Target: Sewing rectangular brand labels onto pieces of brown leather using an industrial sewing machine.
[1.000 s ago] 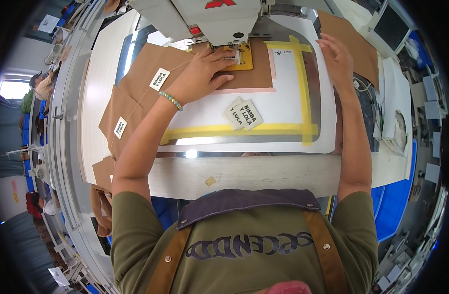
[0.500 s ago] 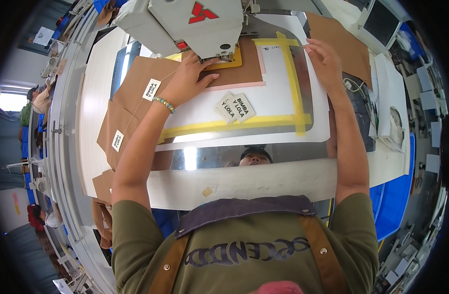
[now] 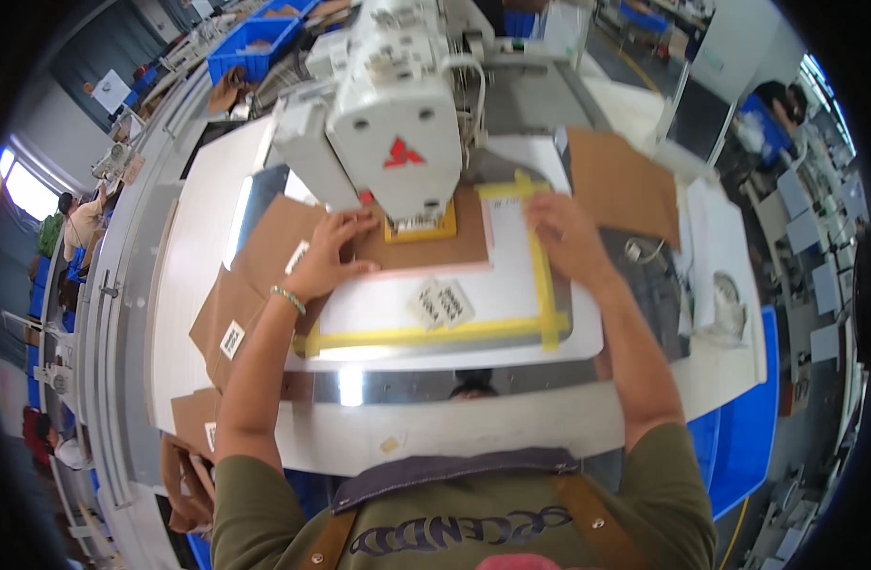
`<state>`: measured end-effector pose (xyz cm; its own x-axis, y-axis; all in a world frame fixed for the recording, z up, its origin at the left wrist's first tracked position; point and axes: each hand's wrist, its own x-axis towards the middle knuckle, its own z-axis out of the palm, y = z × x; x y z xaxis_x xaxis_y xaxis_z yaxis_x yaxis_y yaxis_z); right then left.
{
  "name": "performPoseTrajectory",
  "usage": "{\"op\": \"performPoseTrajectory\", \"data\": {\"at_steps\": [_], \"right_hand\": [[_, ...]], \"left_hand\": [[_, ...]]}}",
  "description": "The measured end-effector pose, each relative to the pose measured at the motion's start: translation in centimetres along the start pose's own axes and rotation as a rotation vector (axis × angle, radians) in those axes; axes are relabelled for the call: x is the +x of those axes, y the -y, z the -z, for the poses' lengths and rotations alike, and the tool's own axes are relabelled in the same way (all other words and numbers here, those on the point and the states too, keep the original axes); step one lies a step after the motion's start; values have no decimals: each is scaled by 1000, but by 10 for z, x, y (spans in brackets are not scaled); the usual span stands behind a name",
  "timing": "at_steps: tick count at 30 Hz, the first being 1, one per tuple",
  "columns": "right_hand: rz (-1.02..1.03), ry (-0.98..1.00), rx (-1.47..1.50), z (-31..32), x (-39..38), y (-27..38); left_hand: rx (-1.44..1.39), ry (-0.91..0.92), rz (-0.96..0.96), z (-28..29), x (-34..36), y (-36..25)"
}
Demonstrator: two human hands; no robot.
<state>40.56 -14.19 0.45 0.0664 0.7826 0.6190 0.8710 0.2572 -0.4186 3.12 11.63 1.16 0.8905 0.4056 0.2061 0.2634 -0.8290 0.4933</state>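
My left hand (image 3: 323, 258), fingers and thumb apart, rests at the left edge of a flat brown piece (image 3: 388, 255) lying under the sewing machine head (image 3: 397, 157). A yellow frame (image 3: 421, 231) presses on that piece beside my fingertips. My right hand (image 3: 570, 239) is at the right corner of the yellow tape border (image 3: 548, 299), its fingers loosely bent and slightly blurred, with nothing seen in them. Several small pale printed labels (image 3: 442, 304) lie overlapped on the white sheet (image 3: 378, 309) between my forearms.
Brown pieces with pale labels (image 3: 228, 302) overlap to the left, beside my left forearm. Another brown sheet (image 3: 625, 185) lies at the far right. A blue bin (image 3: 739, 418) stands below the table's right side. Two other people are in the background.
My left hand has drawn left, away from the yellow frame. My right hand has come inward to the tape corner. The view has tilted up, showing more of the machine.
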Motion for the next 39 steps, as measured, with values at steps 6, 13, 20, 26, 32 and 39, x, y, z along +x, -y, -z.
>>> {"op": "performPoseTrajectory", "data": {"at_steps": [6, 13, 20, 26, 32, 39], "right_hand": [[164, 298, -138, 7, 18, 79], [238, 305, -383, -20, 18, 98], [339, 237, -353, -14, 8, 98], [337, 283, -319, 21, -7, 89], [-41, 22, -514, 102, -3, 37], [-322, 268, -647, 120, -21, -36]], "left_hand": [[81, -152, -69, 0, -5, -18], [201, -323, -338, -21, -5, -46], [327, -283, -481, -28, -6, -63], [315, -125, -472, -14, -54, -59], [542, -265, -3, 40, -135, 31], [531, -187, 358, 82, -187, 78]]}}
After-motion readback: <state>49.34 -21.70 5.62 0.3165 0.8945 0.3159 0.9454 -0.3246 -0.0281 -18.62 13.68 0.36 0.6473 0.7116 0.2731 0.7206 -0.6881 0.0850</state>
